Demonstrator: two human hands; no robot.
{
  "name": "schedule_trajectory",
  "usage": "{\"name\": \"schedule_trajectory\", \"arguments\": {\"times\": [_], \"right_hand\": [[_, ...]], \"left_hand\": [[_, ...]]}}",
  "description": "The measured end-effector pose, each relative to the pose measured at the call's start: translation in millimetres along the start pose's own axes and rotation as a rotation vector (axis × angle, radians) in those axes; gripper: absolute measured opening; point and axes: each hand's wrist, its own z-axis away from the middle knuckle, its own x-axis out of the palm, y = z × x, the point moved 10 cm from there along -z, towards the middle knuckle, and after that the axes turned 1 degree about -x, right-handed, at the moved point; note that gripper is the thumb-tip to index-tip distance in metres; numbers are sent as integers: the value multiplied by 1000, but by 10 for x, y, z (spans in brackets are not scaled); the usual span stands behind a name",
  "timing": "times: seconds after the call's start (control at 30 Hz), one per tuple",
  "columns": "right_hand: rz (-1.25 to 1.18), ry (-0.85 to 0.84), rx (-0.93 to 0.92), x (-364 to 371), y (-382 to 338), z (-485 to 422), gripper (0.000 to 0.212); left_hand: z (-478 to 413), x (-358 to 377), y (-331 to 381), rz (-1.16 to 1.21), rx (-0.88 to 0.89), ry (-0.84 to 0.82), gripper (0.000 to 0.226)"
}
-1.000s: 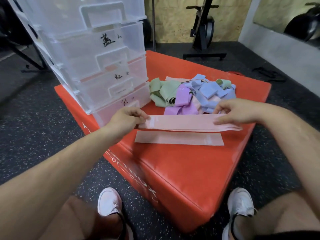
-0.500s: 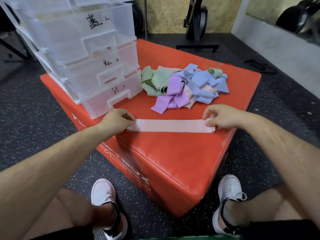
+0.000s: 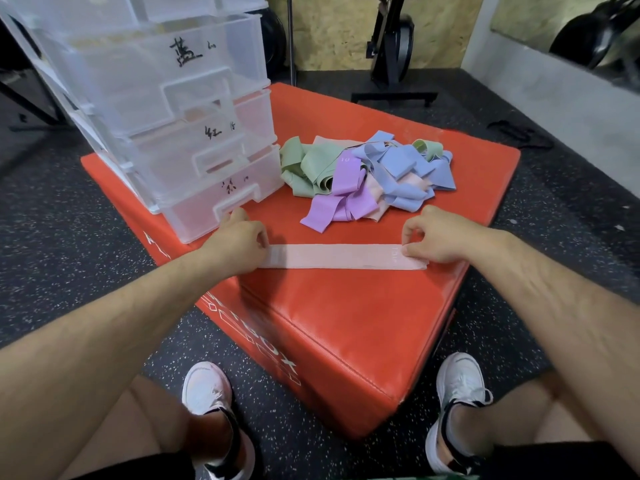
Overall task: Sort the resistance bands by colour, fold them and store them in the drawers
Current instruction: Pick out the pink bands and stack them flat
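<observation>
Both my hands pinch one pink band [image 3: 343,257] that lies flat and straight on the red box [image 3: 346,323], near its front edge. My left hand [image 3: 239,244] grips the left end with bent fingers, and my right hand [image 3: 436,237] grips the right end between thumb and fingertips. Behind the band sits a messy pile of bands [image 3: 367,174] in green, purple, blue and pink, well apart from my hands. Clear plastic drawers [image 3: 194,140] stand stacked on the left side of the box, just beside my left hand, and they all look shut. I think the band is very light, soft and stretchy, so it will flop and may spring back if I let go of one end. It looks a bit grippy, not slippery. I think the ends are the best places to hold, so I can bring one end over to meet the other and fold it in half.
</observation>
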Motion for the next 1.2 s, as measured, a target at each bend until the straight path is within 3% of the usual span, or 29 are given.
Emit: {"name": "schedule_trajectory", "arguments": {"times": [0.3, 0.43, 0.57, 0.7, 0.8, 1.03, 1.2], "right_hand": [[-53, 129, -165, -239, -363, -360, 24], [7, 109, -181, -259, -285, -620, 28], [35, 74, -174, -231, -212, -804, 29], [15, 64, -215, -226, -253, -911, 33], [-53, 110, -224, -306, -273, -939, 29], [-572, 380, -159, -897, -375, -750, 34], [-745, 533, -193, -1246, -445, -505, 34]], "left_hand": [[-358, -143, 1294, 98, 432, 95, 15], [-560, -27, 1634, 103, 518, 75, 19], [-759, 219, 1714, 49, 471, -75, 28], [-885, 311, 1659, -160, 424, -83, 36], [-946, 264, 1655, -80, 403, -49, 19], [-940, 17, 1588, 71, 311, 24, 30], [-914, -338, 1477, 323, 257, 134, 41]]}}
